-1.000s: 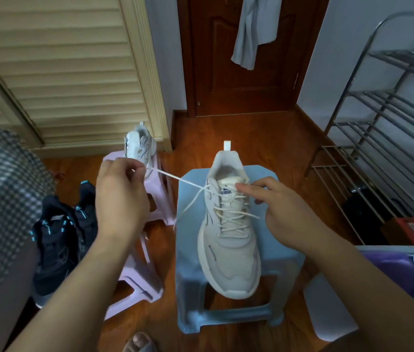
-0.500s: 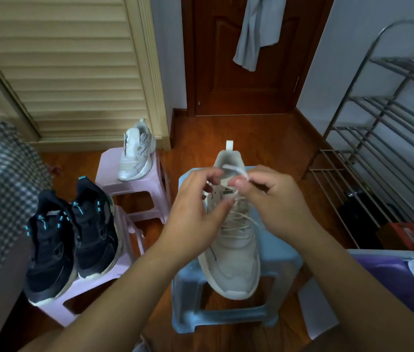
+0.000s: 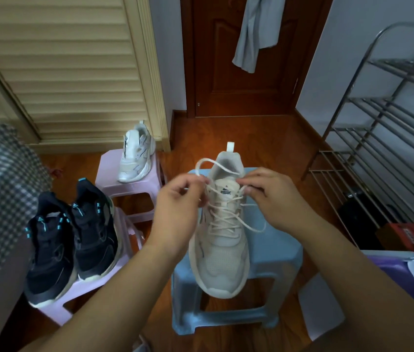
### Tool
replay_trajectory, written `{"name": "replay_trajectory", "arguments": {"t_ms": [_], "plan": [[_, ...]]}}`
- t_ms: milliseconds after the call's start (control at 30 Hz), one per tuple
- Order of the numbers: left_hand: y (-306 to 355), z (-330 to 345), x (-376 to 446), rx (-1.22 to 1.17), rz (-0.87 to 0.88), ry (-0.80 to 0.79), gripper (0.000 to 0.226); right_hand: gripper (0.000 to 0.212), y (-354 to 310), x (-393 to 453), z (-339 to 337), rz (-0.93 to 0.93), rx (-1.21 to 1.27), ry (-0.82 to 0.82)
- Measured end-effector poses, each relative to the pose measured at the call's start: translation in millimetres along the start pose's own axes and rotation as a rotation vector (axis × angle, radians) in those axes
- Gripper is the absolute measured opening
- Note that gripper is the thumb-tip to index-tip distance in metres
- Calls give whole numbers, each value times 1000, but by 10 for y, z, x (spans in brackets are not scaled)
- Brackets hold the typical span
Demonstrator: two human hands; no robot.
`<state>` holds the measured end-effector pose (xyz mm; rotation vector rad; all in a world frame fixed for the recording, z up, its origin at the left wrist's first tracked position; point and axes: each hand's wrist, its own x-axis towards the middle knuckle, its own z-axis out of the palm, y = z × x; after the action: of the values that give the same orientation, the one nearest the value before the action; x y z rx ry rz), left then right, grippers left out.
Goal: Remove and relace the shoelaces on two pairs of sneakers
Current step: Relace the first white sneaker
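A cream sneaker [image 3: 222, 252] stands on a light blue stool [image 3: 274, 270], toe toward me, its cream shoelace [image 3: 223, 218] crossed up the eyelets. My left hand [image 3: 178, 207] pinches one lace end at the left of the tongue, and a loop of lace arcs over the shoe's opening. My right hand [image 3: 272, 196] pinches the lace at the right top eyelet; a loose loop hangs below it. The matching white sneaker [image 3: 137, 154] sits on a pink stool [image 3: 129, 184]. A pair of black sneakers [image 3: 71, 240] rests on a nearer pink stool.
A metal shoe rack [image 3: 383, 138] stands at the right with a red box [image 3: 409, 235] beneath it. A louvered closet door [image 3: 68, 67] and a brown door [image 3: 244, 80] are behind. Checked fabric [image 3: 0, 189] fills the left edge; a purple-and-white item [image 3: 401, 273] lies at lower right.
A second ago my left hand pulled the lace taut out to the left; it then came back to the tongue. Both hands now sit slightly apart with a lace loop between them.
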<state>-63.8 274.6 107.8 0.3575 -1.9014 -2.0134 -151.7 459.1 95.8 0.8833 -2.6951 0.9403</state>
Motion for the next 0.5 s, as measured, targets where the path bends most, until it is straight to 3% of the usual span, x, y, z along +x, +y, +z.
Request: {"name": "replay_trajectory", "arguments": {"t_ms": [133, 267, 367, 500], "plan": [[188, -640, 118, -201, -4, 409, 12, 24, 113, -11, -94, -27, -61, -3], [199, -1141, 214, -240, -66, 434, 27, 23, 112, -38, -71, -80, -76, -40], [225, -983, 187, -257, -138, 296, 20, 26, 31, -44, -48, -33, -84, -45], [310, -493, -31, -241, -157, -197, 22, 34, -286, -115, -128, 88, 144, 27]]}}
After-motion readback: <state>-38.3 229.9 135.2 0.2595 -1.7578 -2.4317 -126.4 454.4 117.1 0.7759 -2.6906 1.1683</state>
